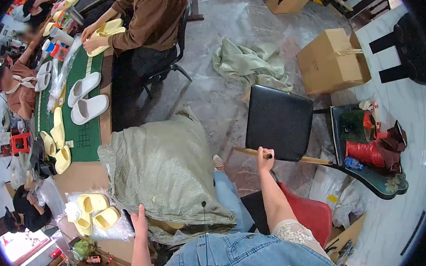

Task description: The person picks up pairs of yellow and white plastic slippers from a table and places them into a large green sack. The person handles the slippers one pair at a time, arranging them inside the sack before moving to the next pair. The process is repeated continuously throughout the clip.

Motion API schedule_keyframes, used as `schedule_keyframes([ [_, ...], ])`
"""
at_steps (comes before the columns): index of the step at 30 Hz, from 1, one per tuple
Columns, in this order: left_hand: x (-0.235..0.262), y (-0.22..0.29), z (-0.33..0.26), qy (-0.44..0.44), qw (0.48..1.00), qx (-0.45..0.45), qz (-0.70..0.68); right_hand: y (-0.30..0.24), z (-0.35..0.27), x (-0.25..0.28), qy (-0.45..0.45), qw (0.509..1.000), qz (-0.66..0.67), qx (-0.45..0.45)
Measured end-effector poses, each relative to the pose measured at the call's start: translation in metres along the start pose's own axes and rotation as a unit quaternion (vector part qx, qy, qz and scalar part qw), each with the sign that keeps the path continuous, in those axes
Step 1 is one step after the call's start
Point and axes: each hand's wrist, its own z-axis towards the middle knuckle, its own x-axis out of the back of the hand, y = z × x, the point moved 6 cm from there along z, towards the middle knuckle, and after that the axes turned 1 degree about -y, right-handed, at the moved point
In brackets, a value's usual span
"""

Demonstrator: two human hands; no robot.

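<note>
A big grey-green woven sack [163, 168] stands bulging in front of me, against the table's edge. At its lower left edge my left hand [138, 221] is closed on the sack, thumb up; its fingers are partly hidden. My right hand [264, 160] reaches forward and grips a tan bar [249, 151], just beside a black padded chair seat [279, 121]. A similar tan bar [316, 160] lies on the seat's other side. Left of the sack, pale yellow slippers [106, 217] rest on clear plastic wrap.
Grey slippers [90, 110] and yellow slippers [62, 160] lie on the green-topped table [87, 137]. A person in brown [150, 18] sits there handling yellow slippers. Crumpled fabric [250, 63] and a cardboard box [331, 60] are on the floor. A red chair [307, 215] stands by my right arm.
</note>
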Motion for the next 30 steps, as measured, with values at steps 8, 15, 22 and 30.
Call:
schedule_keyframes([
  [8,-0.008,0.048,-0.015,0.005,0.992,-0.126,0.030,0.186,-0.053,0.066,0.031,0.923,0.081,-0.374],
  [15,-0.041,0.130,-0.028,-0.080,0.985,-0.142,-0.057,0.103,-0.071,0.030,-0.413,0.810,0.182,-0.375],
  [22,-0.105,0.223,-0.051,-0.096,0.986,-0.092,-0.098,-0.013,0.028,-0.015,-0.395,0.864,0.231,-0.209],
  [30,-0.162,0.262,-0.013,-0.062,0.993,0.021,-0.097,-0.019,0.301,-0.101,-0.197,0.976,-0.066,0.061],
])
